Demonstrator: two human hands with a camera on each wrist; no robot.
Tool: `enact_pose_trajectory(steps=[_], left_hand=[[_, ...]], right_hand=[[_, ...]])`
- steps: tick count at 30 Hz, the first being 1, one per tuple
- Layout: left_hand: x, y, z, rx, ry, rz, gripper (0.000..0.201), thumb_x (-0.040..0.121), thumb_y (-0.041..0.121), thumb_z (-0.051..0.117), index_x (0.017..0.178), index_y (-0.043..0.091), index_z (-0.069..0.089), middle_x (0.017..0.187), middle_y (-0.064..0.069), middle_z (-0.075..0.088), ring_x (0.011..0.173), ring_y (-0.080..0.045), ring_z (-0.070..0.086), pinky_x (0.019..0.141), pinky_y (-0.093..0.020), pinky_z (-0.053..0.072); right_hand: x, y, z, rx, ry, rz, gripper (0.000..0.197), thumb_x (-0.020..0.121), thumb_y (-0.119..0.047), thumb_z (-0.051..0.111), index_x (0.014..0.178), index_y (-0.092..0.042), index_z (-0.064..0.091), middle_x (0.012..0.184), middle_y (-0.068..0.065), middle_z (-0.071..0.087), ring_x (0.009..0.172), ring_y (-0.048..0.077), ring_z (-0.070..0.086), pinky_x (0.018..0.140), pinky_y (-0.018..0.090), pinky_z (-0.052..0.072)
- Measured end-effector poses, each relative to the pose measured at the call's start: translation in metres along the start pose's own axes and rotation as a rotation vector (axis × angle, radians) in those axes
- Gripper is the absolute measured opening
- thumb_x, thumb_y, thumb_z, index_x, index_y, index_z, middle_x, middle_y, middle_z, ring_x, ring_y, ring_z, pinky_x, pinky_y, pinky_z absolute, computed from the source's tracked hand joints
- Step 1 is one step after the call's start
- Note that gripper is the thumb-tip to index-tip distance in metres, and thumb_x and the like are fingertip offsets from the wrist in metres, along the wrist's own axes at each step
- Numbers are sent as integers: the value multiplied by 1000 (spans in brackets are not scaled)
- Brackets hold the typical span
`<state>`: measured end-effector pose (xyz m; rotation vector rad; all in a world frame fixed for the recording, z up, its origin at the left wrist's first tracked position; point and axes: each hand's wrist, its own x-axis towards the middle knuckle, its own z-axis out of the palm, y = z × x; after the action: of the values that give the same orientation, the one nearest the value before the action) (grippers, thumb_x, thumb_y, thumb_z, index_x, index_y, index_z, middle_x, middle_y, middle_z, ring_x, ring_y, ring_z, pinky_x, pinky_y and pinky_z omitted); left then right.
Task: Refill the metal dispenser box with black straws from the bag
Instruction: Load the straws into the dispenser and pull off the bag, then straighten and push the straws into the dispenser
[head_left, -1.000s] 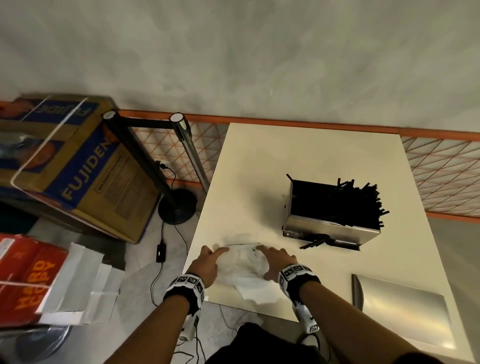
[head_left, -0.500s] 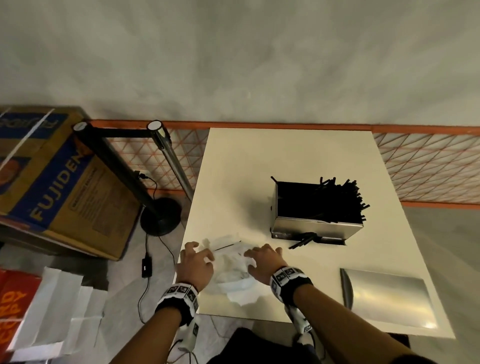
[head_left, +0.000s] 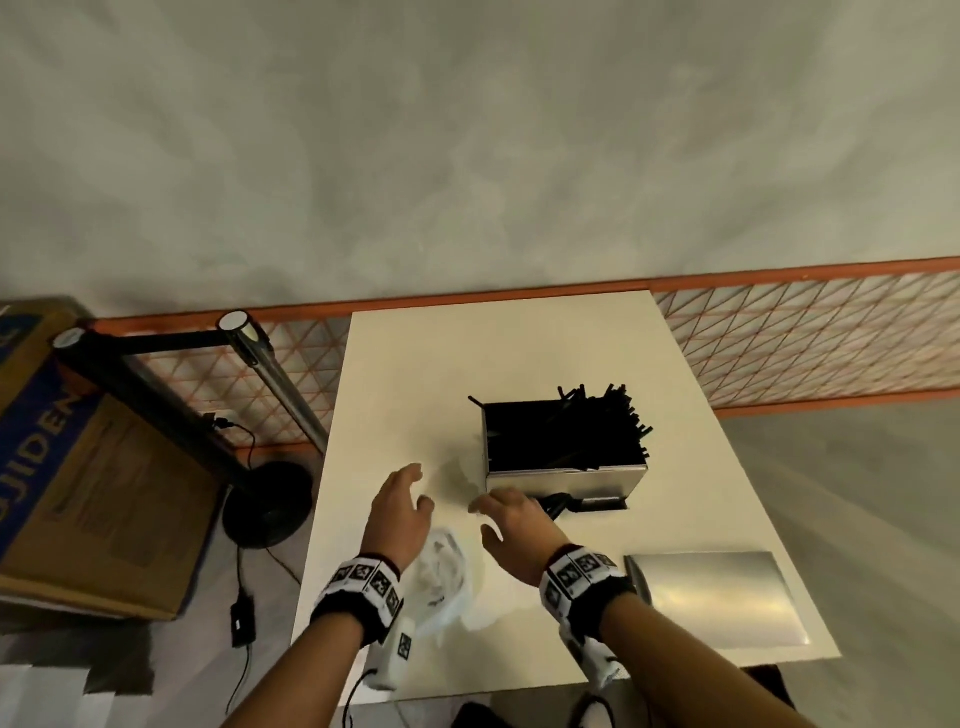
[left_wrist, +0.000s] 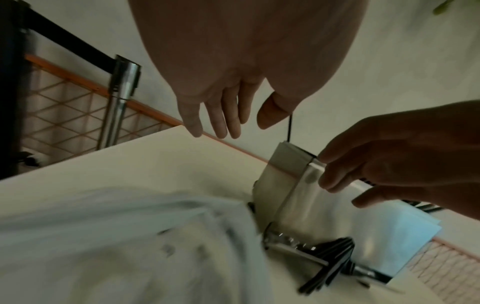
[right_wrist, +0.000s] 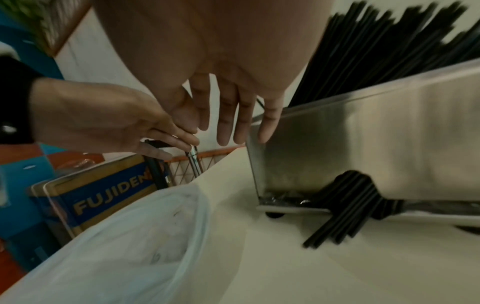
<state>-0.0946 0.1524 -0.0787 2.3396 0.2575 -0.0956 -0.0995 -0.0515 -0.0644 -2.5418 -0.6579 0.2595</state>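
The metal dispenser box (head_left: 566, 480) stands mid-table, packed with black straws (head_left: 576, 431) that stick out past its right rim. A few straws (right_wrist: 340, 211) poke from the slot at its base. The crumpled clear plastic bag (head_left: 441, 577) lies on the table near the front edge, between my wrists. My left hand (head_left: 402, 501) hovers with straight fingers left of the box, holding nothing. My right hand (head_left: 506, 514) is raised in front of the box's left corner, fingers extended and empty; in the right wrist view its fingertips (right_wrist: 265, 135) are close to the box wall.
A flat metal lid (head_left: 717, 597) lies at the table's front right. Left of the white table (head_left: 467, 364) stand a barrier post (head_left: 270, 374) with a round base, a cable and a cardboard box (head_left: 78, 467). An orange mesh fence (head_left: 805, 338) runs behind.
Both hands have let go of the crumpled bag and moved away from me towards the dispenser box. The bag stays on the table near the front edge.
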Motion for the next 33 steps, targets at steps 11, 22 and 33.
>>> enact_pose_trajectory(steps=[11,22,33], left_hand=[[62,101,52,-167,10,-74,58,104,22,54,156,10,31,155,-6,48,140,-31,48,111,-39,40],[55,124,107,7,-244,328,49,108,33,43,156,36,35,164,1,33,154,-14,24,124,-39,26],[67,104,79,35,-318,355,112,77,63,78,160,24,14,163,6,20,147,-15,32,115,-37,40]], right_hand=[[-39,65,-70,81,218,-38,28,87,-18,45,107,-17,65,98,1,61,91,22,57,73,37,53],[-57,118,-107,100,312,60,22,88,-15,49,102,-19,65,96,0,61,82,23,60,68,34,52],[-23,104,-89,211,326,470,41,81,-39,71,113,-17,57,104,0,56,90,20,56,78,28,45]])
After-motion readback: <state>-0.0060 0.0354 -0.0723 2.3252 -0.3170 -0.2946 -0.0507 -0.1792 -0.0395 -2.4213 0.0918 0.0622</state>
